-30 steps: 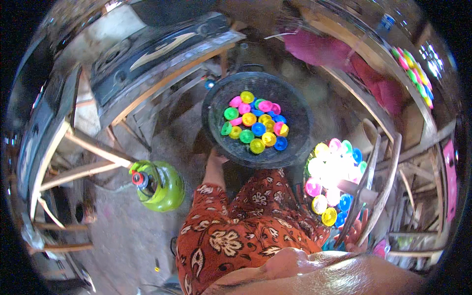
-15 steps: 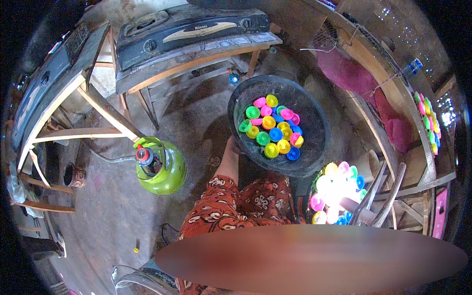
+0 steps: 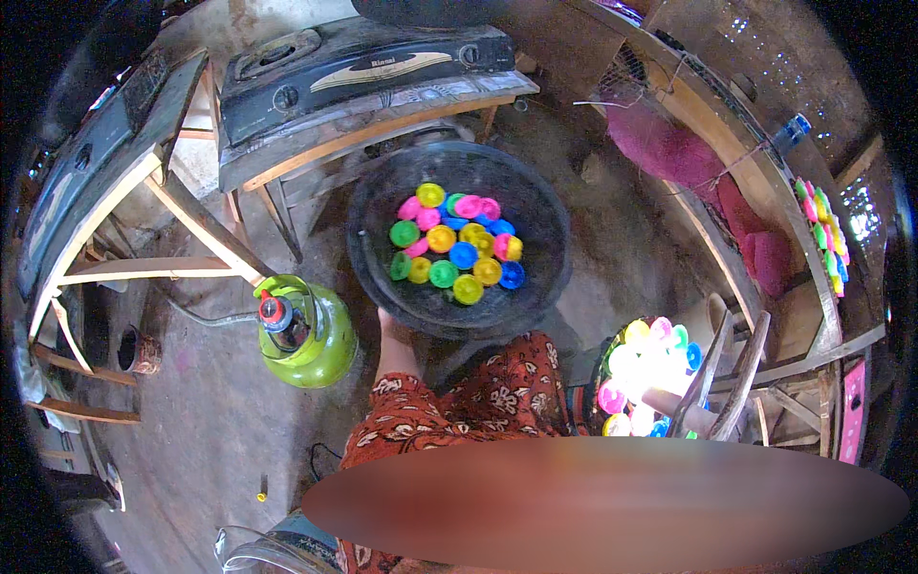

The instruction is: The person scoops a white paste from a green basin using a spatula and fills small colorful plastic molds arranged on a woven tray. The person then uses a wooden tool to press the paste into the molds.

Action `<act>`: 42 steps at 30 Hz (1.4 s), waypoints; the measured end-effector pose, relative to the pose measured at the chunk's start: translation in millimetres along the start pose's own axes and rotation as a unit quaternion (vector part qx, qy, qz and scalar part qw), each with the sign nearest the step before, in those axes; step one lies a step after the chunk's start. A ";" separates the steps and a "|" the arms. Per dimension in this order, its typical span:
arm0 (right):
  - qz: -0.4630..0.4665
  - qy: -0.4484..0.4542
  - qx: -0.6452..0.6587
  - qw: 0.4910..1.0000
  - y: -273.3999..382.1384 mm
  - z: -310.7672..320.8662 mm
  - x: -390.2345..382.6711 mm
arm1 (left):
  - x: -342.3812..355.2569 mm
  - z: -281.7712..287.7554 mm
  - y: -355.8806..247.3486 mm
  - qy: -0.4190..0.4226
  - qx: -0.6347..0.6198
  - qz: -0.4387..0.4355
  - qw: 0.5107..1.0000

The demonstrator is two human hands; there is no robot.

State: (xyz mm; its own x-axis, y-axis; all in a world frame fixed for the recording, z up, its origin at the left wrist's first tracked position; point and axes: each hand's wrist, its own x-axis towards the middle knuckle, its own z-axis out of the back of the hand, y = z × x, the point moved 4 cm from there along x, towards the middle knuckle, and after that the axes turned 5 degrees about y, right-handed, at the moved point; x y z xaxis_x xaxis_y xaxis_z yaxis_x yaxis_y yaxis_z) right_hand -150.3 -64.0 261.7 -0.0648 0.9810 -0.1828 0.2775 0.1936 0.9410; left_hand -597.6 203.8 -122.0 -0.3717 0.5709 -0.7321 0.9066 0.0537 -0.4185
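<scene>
A round black basin point(image 3: 373, 277) is held up in front of me. Several small plastic cups, pink, green, yellow and blue point(image 3: 464, 253), lie loosely in its middle. My left hand point(image 3: 394, 330) grips the basin's near-left edge, a fingertip showing at the rim and the other fingers hidden beneath. On the right, my red flowered sleeve point(image 3: 521, 373) runs up to the basin's near edge. My right hand is out of sight there, so its grip does not show.
A green gas cylinder point(image 3: 311, 340) stands on the floor at the left. Beyond the basin, a dark stove point(image 3: 382, 86) sits on a wooden table point(image 3: 287, 167). Brightly lit coloured cups point(image 3: 612, 394) are at the right, beside wooden prongs point(image 3: 748, 373). Purple cloth point(image 3: 669, 143) hangs farther back.
The basin has moved left with the cups in it, and my left hand has gone along with it. It now hangs nearer the gas cylinder, in front of the stove table.
</scene>
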 end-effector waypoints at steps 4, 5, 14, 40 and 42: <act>-0.004 0.006 0.006 1.000 -4.0 -1.3 3.0 | 0.9 34.6 -37.4 -0.030 0.001 -0.030 0.999; -0.003 0.007 0.006 1.000 -4.0 -1.5 2.8 | 1.0 41.0 -45.3 -0.037 0.002 -0.039 0.999; -0.001 0.007 0.002 1.000 0.0 2.5 0.1 | -0.7 64.7 -69.1 -0.070 0.022 -0.073 0.995; -0.106 0.236 0.023 0.966 58.2 11.1 7.4 | -536.1 -341.4 89.3 0.880 -0.173 0.386 0.218; -0.116 0.222 -0.002 0.968 60.4 16.2 2.3 | -535.4 -337.1 91.5 0.860 -0.217 0.431 0.167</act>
State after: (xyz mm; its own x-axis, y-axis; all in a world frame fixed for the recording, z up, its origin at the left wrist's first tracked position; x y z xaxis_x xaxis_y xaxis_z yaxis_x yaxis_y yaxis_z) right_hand -118.2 -49.9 313.5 -0.5309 0.8098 -0.2499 0.2028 0.4077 0.8903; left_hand -248.3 179.3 412.8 0.2023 -0.1092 0.9732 0.5434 -0.8142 -0.2043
